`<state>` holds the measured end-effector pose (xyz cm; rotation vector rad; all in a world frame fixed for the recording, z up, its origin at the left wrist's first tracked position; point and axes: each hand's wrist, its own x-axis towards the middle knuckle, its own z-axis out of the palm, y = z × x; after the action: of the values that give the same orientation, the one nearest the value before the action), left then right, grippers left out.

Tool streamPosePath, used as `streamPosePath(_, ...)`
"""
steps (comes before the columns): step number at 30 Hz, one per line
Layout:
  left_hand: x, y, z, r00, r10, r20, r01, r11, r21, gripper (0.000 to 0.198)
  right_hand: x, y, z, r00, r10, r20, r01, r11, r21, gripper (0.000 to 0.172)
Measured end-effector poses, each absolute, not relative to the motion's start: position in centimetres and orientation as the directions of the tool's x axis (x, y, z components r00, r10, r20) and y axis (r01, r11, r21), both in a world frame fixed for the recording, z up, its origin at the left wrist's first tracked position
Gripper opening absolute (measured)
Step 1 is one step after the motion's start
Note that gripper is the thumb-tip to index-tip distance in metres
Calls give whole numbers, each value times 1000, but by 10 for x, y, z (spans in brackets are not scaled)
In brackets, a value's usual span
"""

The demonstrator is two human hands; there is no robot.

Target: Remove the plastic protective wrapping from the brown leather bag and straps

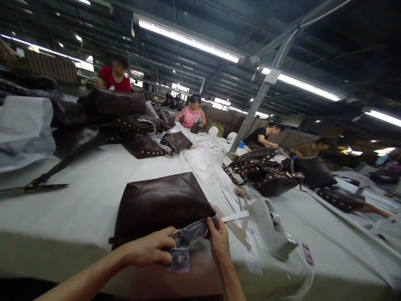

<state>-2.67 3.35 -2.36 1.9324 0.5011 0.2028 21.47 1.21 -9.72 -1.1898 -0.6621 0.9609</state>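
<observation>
A dark brown leather bag (159, 205) lies on its side on the white-covered table in front of me. Along its near edge runs a strap wrapped in clear plastic (191, 233). My left hand (153, 248) is closed on the left part of this strap, and a plastic-covered end with a round stud (179, 259) hangs below the fingers. At the bag's near right corner, my right hand (218, 236) pinches the strap's other end between thumb and fingers. A white strip (234, 216) sticks out just beyond the right hand; whether it touches the fingers I cannot tell.
A white tape dispenser (272, 230) stands to the right, with a small pink object (308, 254) beyond it. Dark scissors (40, 188) lie at left. Studded bags (144, 144) are piled at far left, more bags (263, 171) at right. Several people work around the table.
</observation>
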Motion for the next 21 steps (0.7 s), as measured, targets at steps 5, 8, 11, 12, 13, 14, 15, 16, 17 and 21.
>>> streamPosePath(5, -23, 36, -29, 892, 450, -45, 245, -397, 885, 12, 211, 7, -90, 446, 892, -67, -319, 89, -944, 48)
streamPosePath(8, -23, 38, -31, 903, 430, 7, 183, -399, 898, 17, 192, -5, -91, 407, 905, -125, -537, 127, -834, 47)
streamPosePath(11, -22, 38, -33, 913, 408, -12, 188, -394, 900, 12, 166, -23, -96, 251, 946, -203, -633, 2, -774, 45)
streamPosePath(12, -21, 38, -33, 915, 402, -25, 197, -393, 898, 11, 158, -28, -98, 209, 953, -221, -628, -43, -777, 44)
streamPosePath(13, -21, 38, -34, 916, 399, -36, 206, -392, 896, 10, 153, -31, -100, 188, 954, -232, -618, -69, -783, 42)
streamPosePath(14, -21, 38, -33, 916, 398, -43, 212, -391, 895, 9, 149, -33, -101, 187, 953, -238, -607, -78, -791, 41)
streamPosePath(15, -22, 37, -33, 915, 400, -50, 218, -387, 896, 8, 149, -33, -102, 199, 950, -240, -597, -77, -798, 40)
streamPosePath(16, -22, 37, -32, 916, 397, -55, 218, -379, 899, 7, 150, -31, -102, 219, 946, -241, -588, -70, -806, 40)
streamPosePath(17, -23, 36, -30, 919, 391, -59, 216, -371, 903, 7, 154, -28, -101, 243, 938, -246, -576, -65, -815, 41)
streamPosePath(21, -22, 34, -26, 883, 465, -57, 253, -372, 893, 11, 177, -20, -88, 375, 881, -289, -617, 4, -787, 39)
